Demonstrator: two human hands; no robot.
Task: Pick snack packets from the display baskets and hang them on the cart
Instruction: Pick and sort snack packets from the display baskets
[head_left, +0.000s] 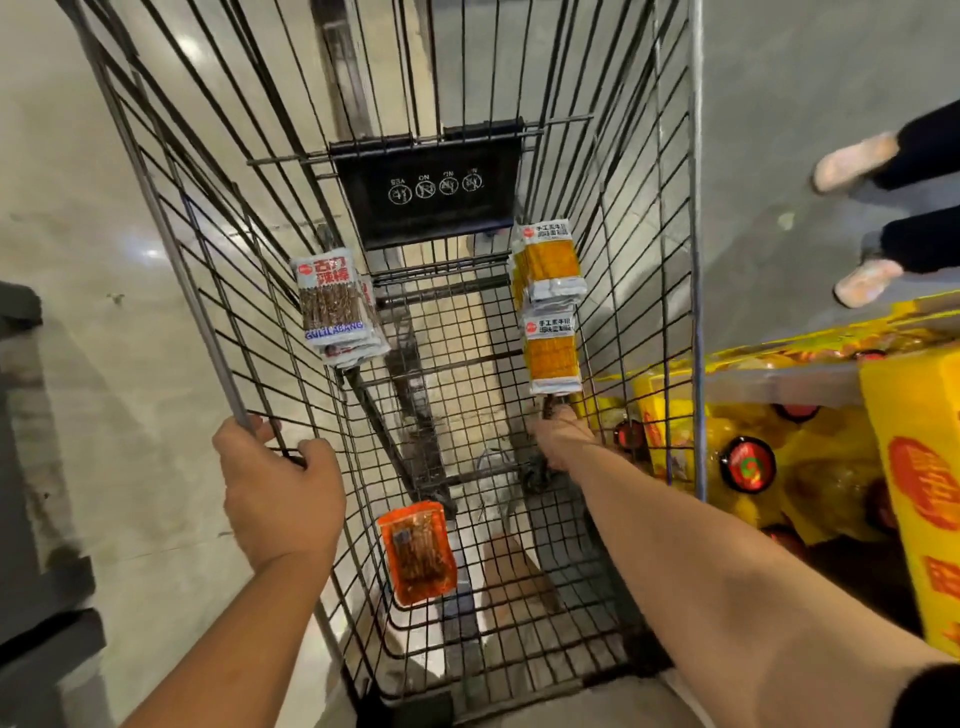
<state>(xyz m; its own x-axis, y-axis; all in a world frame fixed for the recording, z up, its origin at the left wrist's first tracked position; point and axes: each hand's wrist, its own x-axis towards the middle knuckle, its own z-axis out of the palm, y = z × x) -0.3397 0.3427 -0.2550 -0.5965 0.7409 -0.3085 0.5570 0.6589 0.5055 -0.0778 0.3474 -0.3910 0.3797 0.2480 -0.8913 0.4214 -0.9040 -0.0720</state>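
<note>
Wire shopping cart (693, 208) filling most of the view, seen from above, on a pale polished floor. Just beside its right wall, yellow cartons (914, 493) and red-capped bottles (748, 465) in yellow wrap; no display basket clearly made out. At the top right, another person's shoes (852, 161).

Left hand (275, 483) curled over the cart's left rim, fingers hooked through the wire, gripping it. Right hand (561, 436) reached deep inside along the right wall, at the bottom edge of the lower yellow packet (551, 353). Fingertips hidden behind the back of the hand, so impossible to tell whether pinching or merely touching.

Hung already, judging by how things lie: a bunch of brown spicy-stick packets (332, 306) on the left wall, and an upper bunch of yellow packets (550, 265) on the right wall, just above the lower one. Orange packet (418, 553) low against the near left wall, whether hung or leaning unclear.

Seemingly well under way, with the lower yellow one perhaps being settled. More trips to the baskets probably left, how many unknowable.
</note>
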